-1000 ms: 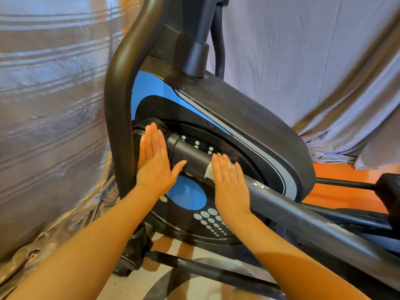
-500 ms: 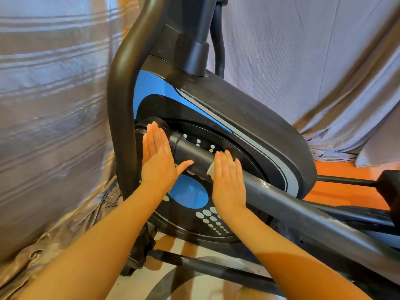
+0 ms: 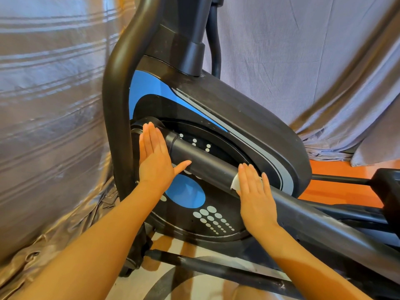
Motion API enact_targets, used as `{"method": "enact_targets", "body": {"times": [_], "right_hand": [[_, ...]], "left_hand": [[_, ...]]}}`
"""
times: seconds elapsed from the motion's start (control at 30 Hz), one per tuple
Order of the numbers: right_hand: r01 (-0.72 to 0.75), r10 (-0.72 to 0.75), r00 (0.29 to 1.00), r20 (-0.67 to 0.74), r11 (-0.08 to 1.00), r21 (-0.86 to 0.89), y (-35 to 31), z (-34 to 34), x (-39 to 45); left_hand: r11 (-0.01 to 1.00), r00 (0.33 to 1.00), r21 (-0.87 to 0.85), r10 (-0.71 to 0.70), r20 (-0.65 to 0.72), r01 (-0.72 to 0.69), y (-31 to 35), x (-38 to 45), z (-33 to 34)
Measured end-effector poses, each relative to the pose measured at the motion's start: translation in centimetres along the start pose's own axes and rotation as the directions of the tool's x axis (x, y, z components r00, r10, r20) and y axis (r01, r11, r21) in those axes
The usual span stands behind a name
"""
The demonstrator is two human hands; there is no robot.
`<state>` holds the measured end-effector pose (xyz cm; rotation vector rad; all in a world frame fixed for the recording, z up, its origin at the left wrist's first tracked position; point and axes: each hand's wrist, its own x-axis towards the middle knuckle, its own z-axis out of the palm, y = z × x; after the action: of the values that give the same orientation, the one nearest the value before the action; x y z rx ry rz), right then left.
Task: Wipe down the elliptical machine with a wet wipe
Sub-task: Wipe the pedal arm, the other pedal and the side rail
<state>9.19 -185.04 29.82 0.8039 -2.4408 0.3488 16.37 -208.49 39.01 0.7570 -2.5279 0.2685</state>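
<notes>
Mid-wipe on the elliptical machine's (image 3: 249, 135) sloping pedal arm (image 3: 216, 165). The right hand (image 3: 255, 198) lies flat on the bar, fingers straight and together, pressing the wet wipe (image 3: 235, 182) against the tube; only a white corner peeks out at the thumb side, the rest hidden under the palm. The left hand (image 3: 154, 156) is flat too, fingers straight, holding nothing, braced against the crank end beside the flywheel disc (image 3: 194, 204). Next, likely a firm slide down the dusty lower bar, pressure kept even so the wipe doesn't slip free.
</notes>
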Motion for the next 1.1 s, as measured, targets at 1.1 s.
{"method": "enact_targets", "body": {"times": [1.1], "right_hand": [[0.098,-0.097,0.995,-0.021,0.994,0.038,0.4,0.0,0.2]], "left_hand": [[0.994,0.999,-0.097,0.051,-0.018,-0.052,-0.3,-0.2,0.5]]}}
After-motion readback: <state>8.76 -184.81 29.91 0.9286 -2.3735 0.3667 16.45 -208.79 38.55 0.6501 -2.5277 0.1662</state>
